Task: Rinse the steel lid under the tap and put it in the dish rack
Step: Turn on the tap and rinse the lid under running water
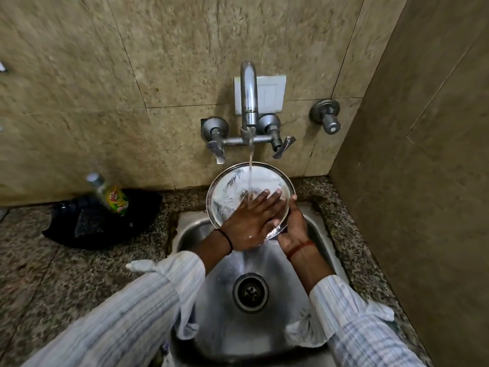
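A round steel lid (232, 186) is held tilted over the sink (264, 327), its inner face toward me. Water runs from the wall tap (249, 102) onto the lid and drains off its lower edge. My right hand (295, 229) grips the lid's lower right rim from behind, thumb over the edge. My left hand (254, 221) lies flat on the lid's face with its fingers spread, pressing on the wet surface. No dish rack is in view.
A dish soap bottle (111, 194) stands on a black holder (105, 221) on the speckled counter, left of the sink. Two tap levers flank the spout. A separate valve (328, 117) sits on the wall at right. A side wall closes in on the right.
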